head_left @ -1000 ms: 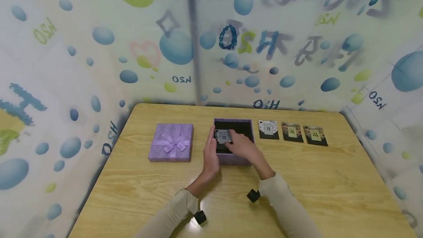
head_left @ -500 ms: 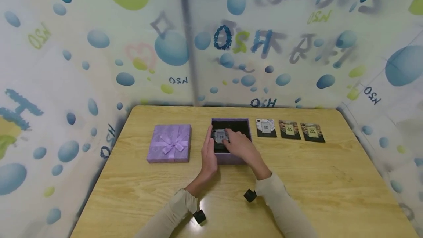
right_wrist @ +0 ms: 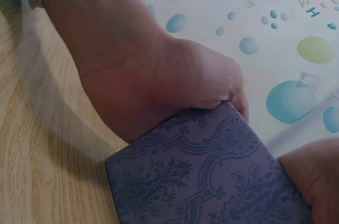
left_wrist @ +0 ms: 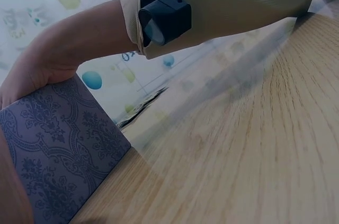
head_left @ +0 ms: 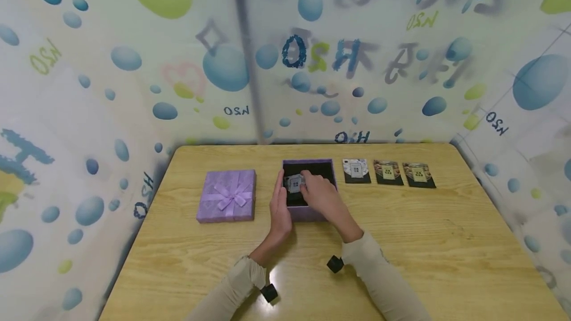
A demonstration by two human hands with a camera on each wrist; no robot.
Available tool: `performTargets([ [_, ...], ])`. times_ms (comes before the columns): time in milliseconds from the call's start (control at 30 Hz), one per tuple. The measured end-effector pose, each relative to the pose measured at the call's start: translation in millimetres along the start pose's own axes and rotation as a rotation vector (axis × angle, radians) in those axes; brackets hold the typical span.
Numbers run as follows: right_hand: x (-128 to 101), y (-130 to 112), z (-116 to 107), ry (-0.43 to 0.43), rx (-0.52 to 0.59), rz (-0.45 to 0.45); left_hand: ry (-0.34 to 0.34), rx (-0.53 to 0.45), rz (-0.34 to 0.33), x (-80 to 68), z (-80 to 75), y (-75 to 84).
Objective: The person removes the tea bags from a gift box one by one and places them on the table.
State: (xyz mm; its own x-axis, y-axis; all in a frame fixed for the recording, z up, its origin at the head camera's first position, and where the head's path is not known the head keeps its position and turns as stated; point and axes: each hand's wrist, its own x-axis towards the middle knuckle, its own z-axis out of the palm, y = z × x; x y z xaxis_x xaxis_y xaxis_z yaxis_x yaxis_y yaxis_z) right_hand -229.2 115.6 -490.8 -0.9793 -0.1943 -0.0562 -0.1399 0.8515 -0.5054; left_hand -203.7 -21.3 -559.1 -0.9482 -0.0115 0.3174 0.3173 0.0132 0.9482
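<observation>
A purple box (head_left: 308, 214) with a black inside stands open-topped at the middle of the table. My left hand (head_left: 280, 214) lies along its left wall with fingers straight. Over the rim reaches my right hand (head_left: 326, 198), thumb and fingers pinching the right edge of a small grey-and-black packet (head_left: 294, 183) in the left part of the box. The box's patterned front wall (right_wrist: 201, 176) fills the lower right wrist view, with the right hand bent over its edge. In the left wrist view the same box wall (left_wrist: 58, 144) hides the packet.
A purple lid (head_left: 226, 197) with a ribbon bow lies left of the box. To the right are a white-and-black packet (head_left: 356, 171) and two brown-and-black packets, one nearer (head_left: 388, 172) and one farther right (head_left: 419, 175). A patterned wall (head_left: 330, 88) rises behind the wooden table (head_left: 424, 241).
The head view has shifted slightly, moving everything a little left in it. The packet in the box now sits slightly tilted under the right fingers. The left hand keeps its place against the box.
</observation>
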Motion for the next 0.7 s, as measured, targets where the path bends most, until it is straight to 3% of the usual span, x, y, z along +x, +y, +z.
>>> performTargets([
  [233, 3.0, 4.4, 0.5, 0.033, 0.087, -0.034, 0.004, -0.017, 0.024, 0.5, -0.1, -0.6],
  [533, 4.8, 5.5, -2.2, -0.056, 0.125, -0.057, 0.010, -0.027, 0.034, 1.4, -0.9, -2.0],
  [700, 4.4, 6.9, -2.5, -0.024, 0.152, -0.077, 0.008, -0.021, 0.017, 0.5, -0.4, -0.9],
])
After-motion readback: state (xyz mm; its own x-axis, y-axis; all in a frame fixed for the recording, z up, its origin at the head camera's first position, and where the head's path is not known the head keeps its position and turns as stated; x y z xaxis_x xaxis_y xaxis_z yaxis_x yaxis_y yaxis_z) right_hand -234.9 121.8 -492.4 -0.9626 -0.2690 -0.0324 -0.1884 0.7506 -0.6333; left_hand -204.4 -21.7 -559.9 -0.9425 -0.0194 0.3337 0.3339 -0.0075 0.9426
